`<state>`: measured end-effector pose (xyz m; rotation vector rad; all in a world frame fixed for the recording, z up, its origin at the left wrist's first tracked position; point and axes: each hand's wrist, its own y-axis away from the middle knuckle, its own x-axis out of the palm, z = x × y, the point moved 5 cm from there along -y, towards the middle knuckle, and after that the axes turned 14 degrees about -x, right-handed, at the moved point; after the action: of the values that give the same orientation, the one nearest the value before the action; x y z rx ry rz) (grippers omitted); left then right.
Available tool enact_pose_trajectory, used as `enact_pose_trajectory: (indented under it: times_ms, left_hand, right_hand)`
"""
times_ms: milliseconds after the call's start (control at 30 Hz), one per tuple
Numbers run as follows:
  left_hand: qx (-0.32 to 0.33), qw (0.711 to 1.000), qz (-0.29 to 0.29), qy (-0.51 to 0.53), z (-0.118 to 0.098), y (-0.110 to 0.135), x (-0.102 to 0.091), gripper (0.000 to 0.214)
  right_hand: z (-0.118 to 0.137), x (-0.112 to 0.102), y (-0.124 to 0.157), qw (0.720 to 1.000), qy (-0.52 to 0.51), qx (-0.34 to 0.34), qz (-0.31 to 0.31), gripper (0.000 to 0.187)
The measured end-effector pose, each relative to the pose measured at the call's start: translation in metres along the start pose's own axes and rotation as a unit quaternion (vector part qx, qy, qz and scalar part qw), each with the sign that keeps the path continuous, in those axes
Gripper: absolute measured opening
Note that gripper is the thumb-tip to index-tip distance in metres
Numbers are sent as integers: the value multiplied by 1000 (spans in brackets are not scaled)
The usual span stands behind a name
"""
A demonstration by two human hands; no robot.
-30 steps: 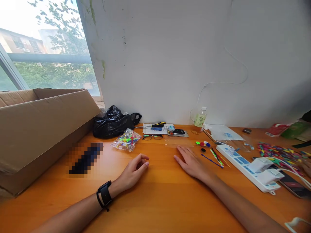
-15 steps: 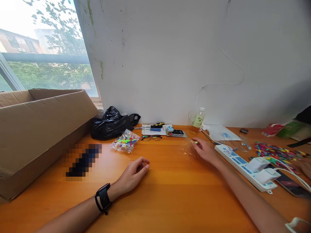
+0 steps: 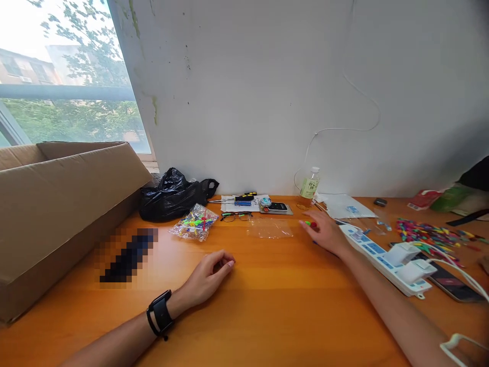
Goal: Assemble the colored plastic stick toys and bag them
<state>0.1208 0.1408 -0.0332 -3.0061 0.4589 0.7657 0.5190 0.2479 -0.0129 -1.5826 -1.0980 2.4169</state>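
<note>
My left hand (image 3: pixel 210 278) rests on the wooden table (image 3: pixel 244 326), fingers loosely curled, a small gap to the thumb and nothing visible in it. A black band circles that wrist. Farther off to the right, my right hand (image 3: pixel 324 233) is bent over small coloured plastic pieces (image 3: pixel 314 225). Red and green show at its fingertips and a bit of blue shows below; the palm hides the rest. Left of these fingers lies a flat clear plastic bag (image 3: pixel 269 228). Another clear bag (image 3: pixel 195 223) with colourful pieces inside lies beyond my left hand.
A cardboard box (image 3: pixel 69 204) stands at left, beside a black plastic bag (image 3: pixel 171 199). Glasses (image 3: pixel 237 216), screwdrivers (image 3: pixel 242 203) and a bottle (image 3: pixel 310 186) line the back. At right are a power strip (image 3: pixel 382 260), a phone (image 3: pixel 454 283) and a colourful heap of pieces (image 3: pixel 424 234).
The clear bag now lies flat, left of my right hand. More colour, red and blue, shows at that hand. My left hand stays in place; the view has shifted slightly.
</note>
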Motion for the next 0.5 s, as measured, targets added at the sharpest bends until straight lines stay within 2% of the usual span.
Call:
enact_pose_trajectory:
  times_ms: [100, 200, 333, 500]
  left_hand:
    - [-2, 1000, 2, -8, -2, 0, 1, 40]
    - [-2, 1000, 7, -6, -4, 1, 1, 42]
    - [-6, 1000, 8, -1, -4, 1, 1, 42]
    - [-2, 1000, 9, 9, -4, 1, 1, 40]
  right_hand:
    - [-36, -5, 13, 997, 60, 12, 56, 54]
    - [-51, 11, 24, 990, 52, 0, 132, 63]
    - [-53, 28, 27, 990, 49, 4, 133, 60]
    - [-41, 32, 33, 991, 53, 13, 122, 51]
